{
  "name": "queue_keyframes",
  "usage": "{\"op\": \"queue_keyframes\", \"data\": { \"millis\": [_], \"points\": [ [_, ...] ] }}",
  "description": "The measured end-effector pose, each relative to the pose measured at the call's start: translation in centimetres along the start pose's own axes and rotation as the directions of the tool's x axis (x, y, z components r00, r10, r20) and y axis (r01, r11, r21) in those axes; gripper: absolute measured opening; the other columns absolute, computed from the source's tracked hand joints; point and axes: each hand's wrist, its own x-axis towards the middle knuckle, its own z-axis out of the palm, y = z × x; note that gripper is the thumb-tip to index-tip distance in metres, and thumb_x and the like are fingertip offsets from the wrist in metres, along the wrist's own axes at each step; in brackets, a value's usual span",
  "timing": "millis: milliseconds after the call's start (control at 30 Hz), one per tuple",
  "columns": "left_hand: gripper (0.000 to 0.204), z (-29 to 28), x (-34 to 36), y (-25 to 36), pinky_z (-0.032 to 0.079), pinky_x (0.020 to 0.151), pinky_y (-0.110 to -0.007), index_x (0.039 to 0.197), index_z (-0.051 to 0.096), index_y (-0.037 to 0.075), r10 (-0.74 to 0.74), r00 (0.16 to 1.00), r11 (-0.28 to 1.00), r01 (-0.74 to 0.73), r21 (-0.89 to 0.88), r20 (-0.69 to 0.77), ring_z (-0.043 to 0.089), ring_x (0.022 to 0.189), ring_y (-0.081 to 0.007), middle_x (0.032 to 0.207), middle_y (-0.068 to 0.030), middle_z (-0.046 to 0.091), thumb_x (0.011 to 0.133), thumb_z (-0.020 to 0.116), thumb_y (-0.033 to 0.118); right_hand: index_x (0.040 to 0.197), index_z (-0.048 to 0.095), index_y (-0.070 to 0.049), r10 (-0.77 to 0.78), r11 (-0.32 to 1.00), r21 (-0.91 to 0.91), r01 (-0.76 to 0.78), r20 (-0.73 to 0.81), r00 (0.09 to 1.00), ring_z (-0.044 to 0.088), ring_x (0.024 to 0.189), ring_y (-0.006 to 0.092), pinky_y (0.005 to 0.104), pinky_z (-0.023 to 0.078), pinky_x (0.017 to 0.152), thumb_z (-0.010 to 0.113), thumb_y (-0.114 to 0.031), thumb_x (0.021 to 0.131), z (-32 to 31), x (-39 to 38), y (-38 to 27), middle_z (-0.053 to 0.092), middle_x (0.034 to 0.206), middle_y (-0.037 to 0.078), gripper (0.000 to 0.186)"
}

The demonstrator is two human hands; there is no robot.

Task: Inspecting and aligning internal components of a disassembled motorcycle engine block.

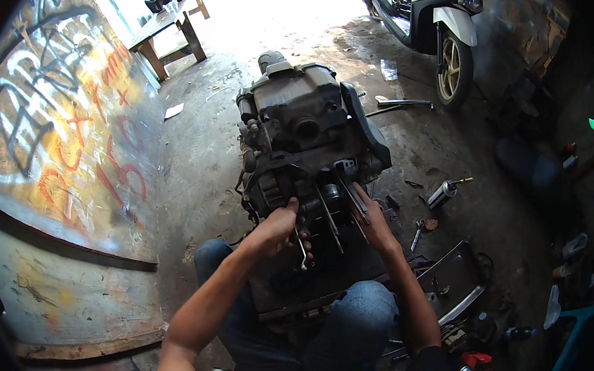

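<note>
While slim rods (327,213) protrude, left fingers (306,245) clasp a shiny wrench (303,259).

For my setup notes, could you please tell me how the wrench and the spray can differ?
The wrench is slim; the spray can is a thick cylinder. The wrench is in the left hand, while the spray can rests on the floor. Both look partly silvery.

Site: a motorcycle repair workshop, rough in finish. Indicators: partly dismantled engine (296,93) at centre; white-and-black scooter (456,28) parked at upper right; metal canister (441,195) and spanner (416,237) on a stained concrete floor (195,146); dark tray (452,276) near them; left wall (71,126) covered in spray paint; wooden bench (192,36) beyond it.
</note>
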Motion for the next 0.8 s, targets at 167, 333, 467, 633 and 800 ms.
{"op": "queue_keyframes", "data": {
  "millis": [167, 333, 467, 633, 800],
  "points": [
    [0.057, -0.5, 0.6, 0.1, 0.057, 0.053, -0.046, 0.101, 0.047, 0.003, -0.017, 0.999, 0.980, 0.008, 0.196, 0.043, 0.056, 0.055, -0.0250, 0.069, -0.0065, 0.045, 0.105, 0.025, 0.055, 0.149, 0.035, 0.004, -0.017, 1.000, 0.011, 0.017, -0.006, 1.000, 0.062, 0.111, 0.0238, 0.0352, 0.045, 0.098, 0.054, -0.012, 0.100, 0.3, 0.3, 1.1, 0.064, 0.124, 0.025, 0.054],
    [0.045, -0.5, 0.1, 1.1, 0.055, 0.053, -0.038, 0.099, 0.042, 0.006, -0.019, 0.996, 0.998, 0.014, 0.057, 0.086, 0.054, 0.055, -0.0191, 0.067, -0.0015, 0.043, 0.106, 0.029, 0.048, 0.148, 0.037, 0.002, -0.024, 0.998, 0.051, 0.026, -0.029, 0.999, 0.066, 0.093, 0.0167, 0.0332, 0.052, 0.082, 0.063, -0.018, 0.095, 0.4, 0.3, 0.2, 0.071, 0.104, 0.022, 0.062],
    [0.043, -1.9, 0.8, 2.5, 0.057, 0.056, -0.033, 0.099, 0.043, 0.007, -0.186, 0.965, 0.981, 0.191, -0.012, 0.186, 0.054, 0.058, -0.0171, 0.067, 0.0006, 0.043, 0.106, 0.031, 0.047, 0.147, 0.038, 0.004, -0.006, 0.998, 0.061, 0.008, -0.037, 0.999, 0.067, 0.090, 0.0154, 0.0327, 0.053, 0.079, 0.063, -0.017, 0.094, 0.6, 0.5, 0.3, 0.072, 0.102, 0.021, 0.062],
    [0.047, -0.5, 0.0, 3.5, 0.056, 0.055, -0.031, 0.102, 0.045, 0.006, -0.232, 0.963, 0.972, 0.223, 0.078, 0.136, 0.052, 0.057, -0.0152, 0.068, 0.0003, 0.044, 0.106, 0.029, 0.050, 0.148, 0.036, 0.004, 0.002, 1.000, 0.022, -0.002, -0.002, 1.000, 0.067, 0.093, 0.0167, 0.0326, 0.053, 0.082, 0.061, -0.018, 0.096, 0.4, 0.4, 0.1, 0.072, 0.105, 0.021, 0.061],
    [0.047, -0.5, 0.1, 2.8, 0.053, 0.053, -0.033, 0.099, 0.045, 0.010, -0.158, 0.981, 0.963, 0.127, 0.239, 0.115, 0.048, 0.053, -0.0135, 0.065, 0.0016, 0.042, 0.105, 0.028, 0.053, 0.148, 0.036, 0.004, 0.014, 0.999, 0.038, -0.012, -0.031, 0.999, 0.067, 0.096, 0.0172, 0.0327, 0.052, 0.084, 0.060, -0.017, 0.096, 0.3, 0.5, 0.6, 0.070, 0.107, 0.023, 0.061]
  ]
}}
